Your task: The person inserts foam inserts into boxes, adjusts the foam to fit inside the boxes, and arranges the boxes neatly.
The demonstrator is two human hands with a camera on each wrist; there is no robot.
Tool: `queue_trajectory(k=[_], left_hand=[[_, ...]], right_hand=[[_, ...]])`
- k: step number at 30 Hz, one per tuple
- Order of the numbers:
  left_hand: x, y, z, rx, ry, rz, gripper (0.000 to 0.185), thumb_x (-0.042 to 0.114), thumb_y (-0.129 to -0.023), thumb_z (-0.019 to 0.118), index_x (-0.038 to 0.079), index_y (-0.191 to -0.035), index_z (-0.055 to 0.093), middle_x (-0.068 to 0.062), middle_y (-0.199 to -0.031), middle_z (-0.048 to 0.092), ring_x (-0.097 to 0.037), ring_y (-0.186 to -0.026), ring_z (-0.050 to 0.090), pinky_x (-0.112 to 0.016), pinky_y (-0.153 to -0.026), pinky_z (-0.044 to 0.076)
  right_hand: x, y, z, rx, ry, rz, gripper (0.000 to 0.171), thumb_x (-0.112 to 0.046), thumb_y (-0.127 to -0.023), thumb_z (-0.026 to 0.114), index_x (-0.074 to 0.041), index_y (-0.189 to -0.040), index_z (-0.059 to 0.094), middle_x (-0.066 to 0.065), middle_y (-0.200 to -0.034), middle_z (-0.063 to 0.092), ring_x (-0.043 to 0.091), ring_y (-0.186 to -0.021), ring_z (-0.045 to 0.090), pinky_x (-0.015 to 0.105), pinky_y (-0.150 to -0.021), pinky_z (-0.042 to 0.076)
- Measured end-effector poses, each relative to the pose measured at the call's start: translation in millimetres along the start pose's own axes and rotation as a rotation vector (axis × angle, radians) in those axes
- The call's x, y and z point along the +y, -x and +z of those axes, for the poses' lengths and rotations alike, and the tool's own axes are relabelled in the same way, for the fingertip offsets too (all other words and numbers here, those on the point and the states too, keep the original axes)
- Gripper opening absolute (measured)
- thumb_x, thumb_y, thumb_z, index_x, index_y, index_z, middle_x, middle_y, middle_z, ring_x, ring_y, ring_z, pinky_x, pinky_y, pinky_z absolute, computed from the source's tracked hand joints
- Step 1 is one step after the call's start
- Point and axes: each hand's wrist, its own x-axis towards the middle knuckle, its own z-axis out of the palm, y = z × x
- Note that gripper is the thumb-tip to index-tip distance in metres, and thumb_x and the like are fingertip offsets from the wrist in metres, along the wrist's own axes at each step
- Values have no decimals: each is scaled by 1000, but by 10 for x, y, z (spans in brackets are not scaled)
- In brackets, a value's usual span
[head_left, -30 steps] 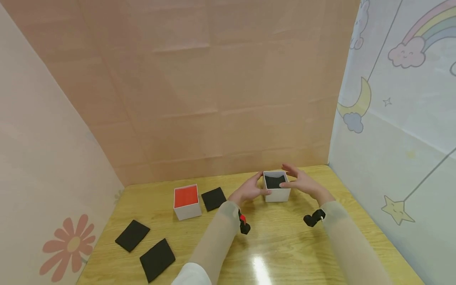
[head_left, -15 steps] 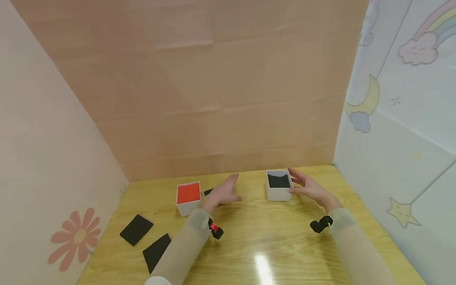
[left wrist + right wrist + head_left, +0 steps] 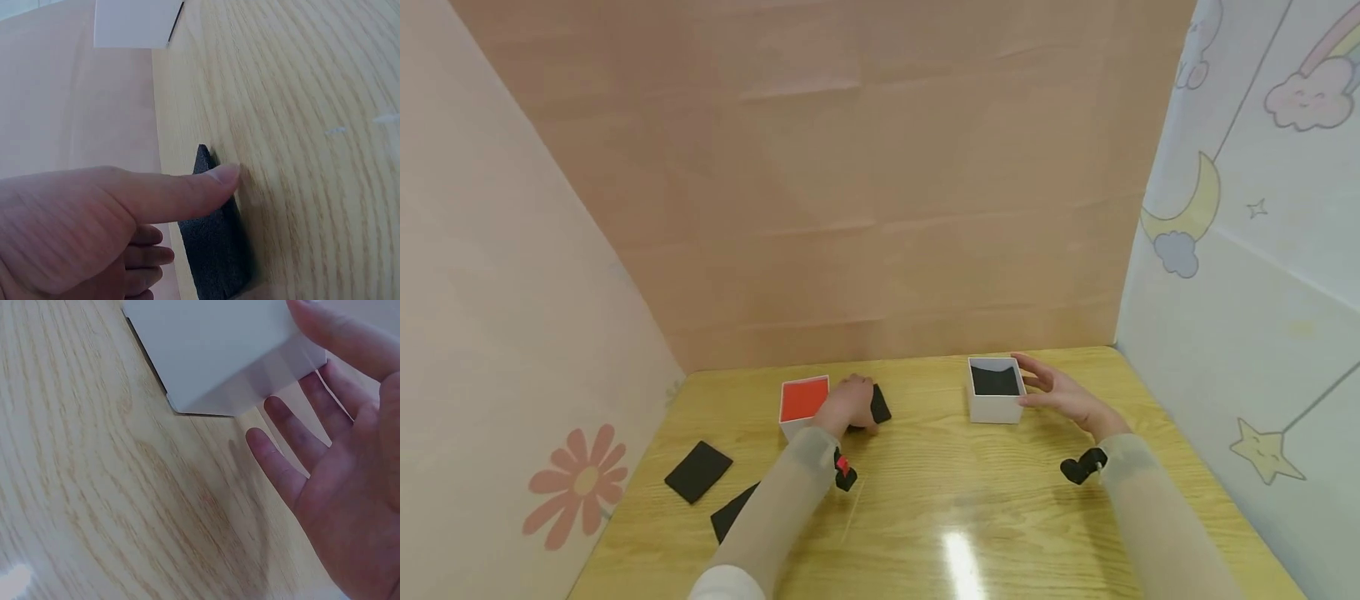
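Observation:
My left hand [image 3: 848, 406] rests on a black foam square [image 3: 877, 405] beside a white box with a red top [image 3: 803, 400]. In the left wrist view the thumb [image 3: 187, 190] lies along the foam square [image 3: 215, 256] and the curled fingers sit behind it, pinching its edge. My right hand [image 3: 1054, 392] lies with straight fingers against the right side of an open white box [image 3: 994, 407] with a black lining. In the right wrist view its fingers [image 3: 284, 469] are spread next to the box wall [image 3: 212, 344].
Two more black foam squares [image 3: 697, 471] [image 3: 730, 515] lie on the left of the wooden table [image 3: 955, 492]. Pink paper walls stand at the back and left, and a patterned wall at the right. Small black cameras sit on both wrists.
My left hand left the open box, swept left across the table and came down on the foam square by the red-topped box. My right hand stayed at the open box's right side.

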Motion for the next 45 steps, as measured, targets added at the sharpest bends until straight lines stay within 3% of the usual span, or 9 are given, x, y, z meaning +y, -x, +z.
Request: queue_trajectory(k=[8, 16, 22, 27, 29, 35, 45], left_hand=[[-13, -14, -18, -46, -29, -35, 78, 49, -80, 94, 2, -136, 66, -13, -126, 69, -30, -117, 63, -43, -104, 54], [-42, -4, -49, -58, 27, -55, 80, 43, -79, 96, 2, -140, 66, -19, -142, 57, -33, -118, 61, -47, -99, 56], [-100, -46, -43, -37, 68, -45, 74, 39, -77, 98, 4, -134, 68, -16, -133, 58, -30, -111, 58, -47, -95, 57], [-131, -55, -45, -37, 80, -29, 80, 39, -76, 99, 3, -139, 64, -16, -135, 58, -33, -117, 57, -48, -98, 56], [-132, -54, -47, -38, 80, -22, 81, 39, -76, 99, 3, -140, 63, -16, -136, 58, -33, -119, 57, -49, -100, 55], [-122, -59, -47, -27, 113, -3, 77, 32, -74, 101, 4, -135, 64, -13, -126, 62, -30, -108, 58, -46, -95, 56], [-64, -88, -86, 65, 163, 77, 64, 32, -80, 93, 5, -130, 66, -9, -121, 60, -23, -97, 59, -40, -92, 55]], right_hand=[[-22, -11, 8, -16, 15, 23, 96, -11, -99, 76, -7, -172, 15, 26, -175, 17, 58, -154, 22, 25, -102, 47], [-27, -10, 25, -19, 52, 53, 95, -14, -100, 76, -9, -173, 14, 26, -175, 15, 56, -155, 23, 57, -116, 38], [-33, -29, 25, -20, 70, 48, 96, -16, -100, 76, -10, -173, 14, 25, -176, 13, 56, -155, 25, 44, -112, 44], [-38, -57, 27, -27, 78, 74, 97, -17, -100, 77, -12, -174, 13, 23, -176, 15, 53, -155, 26, 32, -109, 46], [-39, -61, 26, -27, 80, 82, 97, -18, -100, 77, -13, -174, 13, 22, -176, 15, 52, -156, 26, 36, -111, 46], [-21, -40, 20, -23, 86, 59, 96, -17, -101, 76, -10, -173, 14, 24, -176, 11, 56, -155, 24, 62, -116, 38], [-34, -47, -3, -23, 99, 61, 95, -16, -100, 77, -12, -173, 16, 26, -175, 15, 57, -154, 26, 65, -116, 37]])
